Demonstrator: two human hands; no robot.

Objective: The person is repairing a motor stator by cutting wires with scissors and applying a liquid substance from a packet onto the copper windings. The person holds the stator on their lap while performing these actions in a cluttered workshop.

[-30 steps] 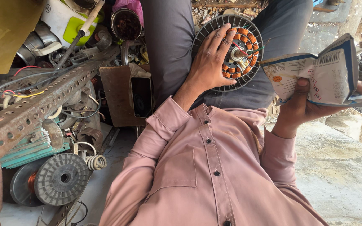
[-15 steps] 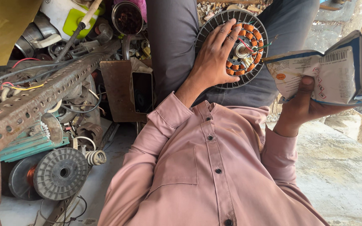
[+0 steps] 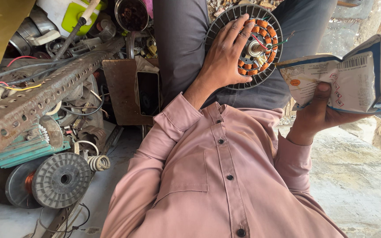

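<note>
Head view: left hand (image 3: 225,59) lies spread, fingers flat on the round fan stator (image 3: 261,44) with copper windings, resting on the grey-trousered lap (image 3: 181,39). Right hand (image 3: 320,112) grips a crumpled white-and-blue packet (image 3: 345,81), thumb pressed on its face, just right of the stator.

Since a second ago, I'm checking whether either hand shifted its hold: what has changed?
Almost nothing. The left hand stays spread on the round motor stator lying on the lap, its fingertips a little nearer the copper coils. The right hand keeps its grip on the open paper packet, raised slightly. Nothing was picked up or let go; the scrap parts lie as before.
</note>
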